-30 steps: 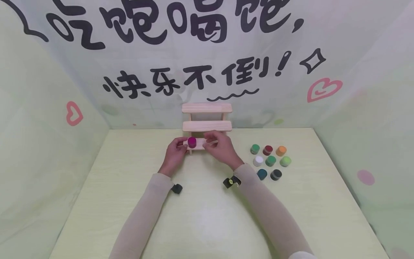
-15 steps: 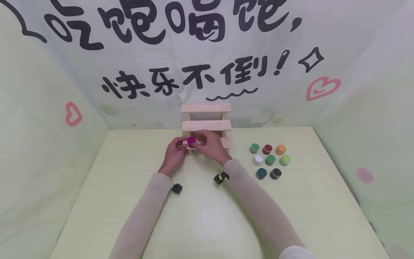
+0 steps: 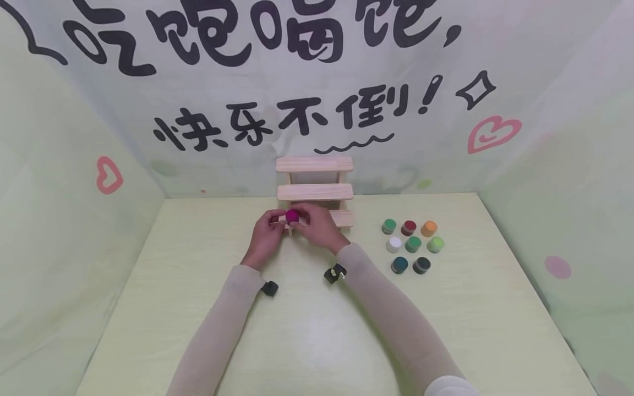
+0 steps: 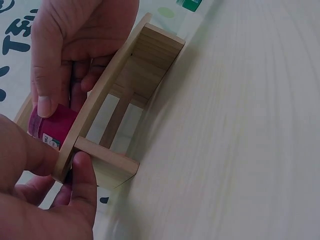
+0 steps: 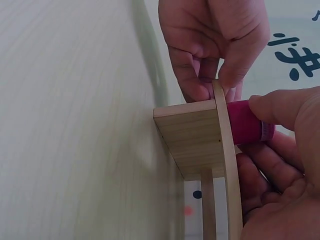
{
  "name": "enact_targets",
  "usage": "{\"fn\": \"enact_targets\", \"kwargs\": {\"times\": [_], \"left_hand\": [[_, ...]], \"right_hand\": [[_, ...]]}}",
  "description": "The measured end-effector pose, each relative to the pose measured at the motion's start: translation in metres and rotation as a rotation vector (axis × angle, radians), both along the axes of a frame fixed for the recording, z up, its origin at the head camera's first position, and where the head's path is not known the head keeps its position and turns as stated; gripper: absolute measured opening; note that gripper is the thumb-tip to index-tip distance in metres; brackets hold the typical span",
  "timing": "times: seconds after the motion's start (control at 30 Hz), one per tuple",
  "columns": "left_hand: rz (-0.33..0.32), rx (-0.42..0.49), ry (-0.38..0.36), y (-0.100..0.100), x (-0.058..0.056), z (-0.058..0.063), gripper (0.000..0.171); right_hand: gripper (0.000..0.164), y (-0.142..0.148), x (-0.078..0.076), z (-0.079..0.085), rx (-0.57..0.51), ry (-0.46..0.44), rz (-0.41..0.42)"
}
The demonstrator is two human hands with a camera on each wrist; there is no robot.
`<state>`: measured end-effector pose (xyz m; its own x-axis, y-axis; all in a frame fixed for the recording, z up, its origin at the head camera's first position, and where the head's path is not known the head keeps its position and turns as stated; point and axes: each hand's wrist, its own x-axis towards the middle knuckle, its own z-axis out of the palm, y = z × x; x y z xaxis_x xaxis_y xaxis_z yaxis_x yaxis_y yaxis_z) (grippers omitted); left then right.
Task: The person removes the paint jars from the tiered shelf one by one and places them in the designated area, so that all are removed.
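Note:
A small wooden three-step rack (image 3: 315, 192) stands against the back wall. On the left end of its lowest step sits a magenta paint jar (image 3: 292, 216), upright, its label partly seen in the left wrist view. My right hand (image 3: 321, 226) pinches the jar between thumb and fingers; in the right wrist view the thumb lies against the jar's side (image 5: 245, 122). My left hand (image 3: 266, 236) grips the left end of that step, thumb and fingers on either side of the board (image 4: 62, 165). The right hand hides part of the lowest step.
Right of the rack, several paint jars stand in rows on the table (image 3: 317, 330): among them a dark red jar (image 3: 408, 228), an orange jar (image 3: 428, 228), a white jar (image 3: 393, 244) and a black jar (image 3: 422, 265). Fabric walls with lettering (image 3: 238, 126) enclose the table.
My right hand has moved left along the lowest step, from beside the magenta jar to a pinch on it. The left hand has kept its grip on the step's end.

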<state>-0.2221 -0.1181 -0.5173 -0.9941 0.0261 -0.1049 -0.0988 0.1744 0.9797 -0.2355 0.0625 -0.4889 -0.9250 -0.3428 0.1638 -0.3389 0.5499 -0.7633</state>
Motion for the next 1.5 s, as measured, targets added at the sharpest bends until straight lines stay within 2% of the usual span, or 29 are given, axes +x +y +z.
{"fn": "enact_targets", "kwargs": {"times": [0.13, 0.6, 0.9, 1.17, 1.5], "left_hand": [[-0.005, 0.01, 0.0, -0.001, -0.001, 0.001, 0.032], [0.015, -0.069, -0.01, 0.0, 0.003, 0.003, 0.031], [0.008, -0.052, -0.016, 0.002, 0.002, 0.002, 0.031], [0.027, -0.072, -0.012, 0.0, 0.001, 0.003, 0.03], [0.029, -0.063, -0.029, 0.002, 0.0, 0.002, 0.03]], "right_hand": [[0.04, 0.001, 0.002, 0.001, -0.016, 0.005, -0.005], [0.04, 0.011, 0.008, 0.001, -0.113, -0.015, 0.003], [0.041, 0.027, 0.018, 0.004, -0.161, -0.038, -0.027], [0.045, 0.05, 0.029, 0.007, -0.152, -0.025, -0.049], [0.046, 0.095, 0.043, 0.008, -0.146, -0.004, -0.093]]}}
